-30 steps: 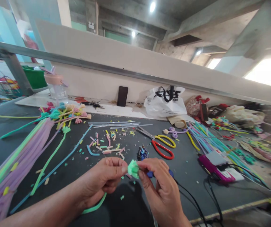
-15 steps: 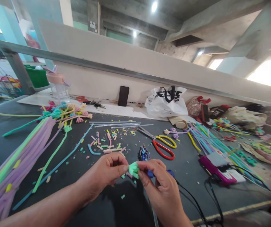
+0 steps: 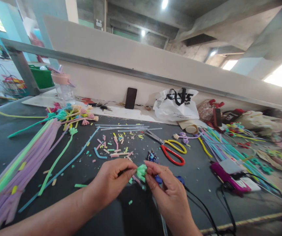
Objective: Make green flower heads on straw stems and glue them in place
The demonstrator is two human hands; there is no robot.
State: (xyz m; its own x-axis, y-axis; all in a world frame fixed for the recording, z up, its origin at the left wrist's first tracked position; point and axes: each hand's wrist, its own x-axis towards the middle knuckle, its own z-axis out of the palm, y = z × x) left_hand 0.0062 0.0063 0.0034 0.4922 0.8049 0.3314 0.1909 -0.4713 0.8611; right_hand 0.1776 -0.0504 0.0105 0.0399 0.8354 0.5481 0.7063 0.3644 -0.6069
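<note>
- Left hand (image 3: 111, 185) and right hand (image 3: 167, 193) are both closed in a fingertip pinch on the green tuft (image 3: 141, 171).
- The tuft sits between the two thumbs, just above the table (image 3: 200, 173), near its front edge.
- Over the last second the tuft went from a puffy ball to tighter, ribbed folds, and the fingertips have crowded in from both sides.
- The long green tail that curved under the left wrist is no longer in view.
- A short green length (image 3: 80, 186) now shows on the table left of the left forearm. Can't tell if it's the same piece.
- My read: the tuft is being compacted in hand and hasn't been set down.
- Scissors (image 3: 172, 154) and offcuts (image 3: 113, 149) are unchanged beyond the hands, untouched.
- A blue item (image 3: 158, 179) lies under the right fingers, mostly hidden.
</note>
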